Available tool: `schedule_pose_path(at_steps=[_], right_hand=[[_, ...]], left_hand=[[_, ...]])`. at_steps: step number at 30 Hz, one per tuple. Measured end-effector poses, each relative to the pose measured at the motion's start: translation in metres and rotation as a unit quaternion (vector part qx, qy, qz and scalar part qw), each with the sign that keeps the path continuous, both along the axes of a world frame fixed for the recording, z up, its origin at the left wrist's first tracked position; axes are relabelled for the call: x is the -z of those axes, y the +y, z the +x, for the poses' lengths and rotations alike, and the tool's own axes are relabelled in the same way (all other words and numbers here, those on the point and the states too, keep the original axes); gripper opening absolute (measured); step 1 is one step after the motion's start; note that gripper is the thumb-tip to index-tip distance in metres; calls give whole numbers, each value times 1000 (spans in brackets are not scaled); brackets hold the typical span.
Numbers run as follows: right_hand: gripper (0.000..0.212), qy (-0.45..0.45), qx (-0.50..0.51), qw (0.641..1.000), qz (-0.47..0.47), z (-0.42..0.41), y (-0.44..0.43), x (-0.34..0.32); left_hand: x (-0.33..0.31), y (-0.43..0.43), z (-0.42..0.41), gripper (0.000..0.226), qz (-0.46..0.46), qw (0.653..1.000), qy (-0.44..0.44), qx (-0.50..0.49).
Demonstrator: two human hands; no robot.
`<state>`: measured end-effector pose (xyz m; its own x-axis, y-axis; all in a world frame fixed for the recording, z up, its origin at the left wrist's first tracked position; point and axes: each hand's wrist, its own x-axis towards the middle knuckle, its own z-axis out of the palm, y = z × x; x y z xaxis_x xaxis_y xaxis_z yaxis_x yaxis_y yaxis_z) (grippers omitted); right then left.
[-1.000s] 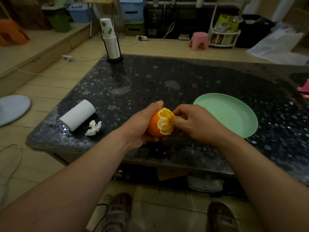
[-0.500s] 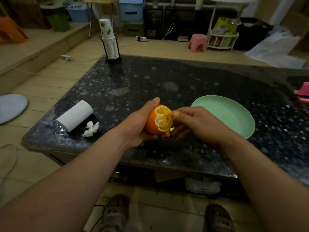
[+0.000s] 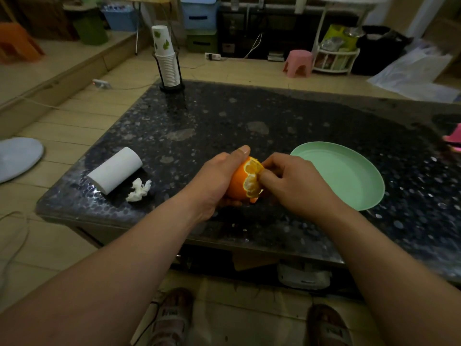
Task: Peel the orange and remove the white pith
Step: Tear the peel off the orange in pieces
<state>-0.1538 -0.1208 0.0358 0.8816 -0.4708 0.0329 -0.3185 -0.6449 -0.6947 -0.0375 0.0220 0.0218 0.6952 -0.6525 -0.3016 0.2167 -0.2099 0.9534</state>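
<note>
the left hand [image 3: 214, 182] is cupping a round, partly peeled orange [image 3: 240, 182] above the near edge of the dark speckled stone table [image 3: 249, 116], thumb curled over its top. the right hand [image 3: 296, 183] is pinching the peel at the exposed flesh. a pale green round plastic plate [image 3: 349, 181] is sitting near the right edge.

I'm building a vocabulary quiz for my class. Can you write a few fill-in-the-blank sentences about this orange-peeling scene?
1. The left hand holds the orange, whose peel is ____ removed.
2. The right hand pinches at the orange, and the plate beside that hand is coloured ____.
3. The roll lies on the table to the ____ of the orange.

Missing words: partly; green; left.
</note>
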Motion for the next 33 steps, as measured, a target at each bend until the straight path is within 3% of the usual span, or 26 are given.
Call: schedule_pose_path(at_steps=[8,14,18,33], right_hand=[[6,-24,24,999,42,5,-1,3],[20,-39,2,992,124,-4,-12,-7],[23,-46,-27,962,268,-7,-12,-15],[11,-45,-23,981,186,-2,-9,-4]], left_hand=[[2,-1,-4,51,-11,1000,-3,0],[-11,3,-7,46,-27,999,36,26],[-17,4,-5,47,-37,998,53,14],[-16,3,-9,46,-27,999,23,6]])
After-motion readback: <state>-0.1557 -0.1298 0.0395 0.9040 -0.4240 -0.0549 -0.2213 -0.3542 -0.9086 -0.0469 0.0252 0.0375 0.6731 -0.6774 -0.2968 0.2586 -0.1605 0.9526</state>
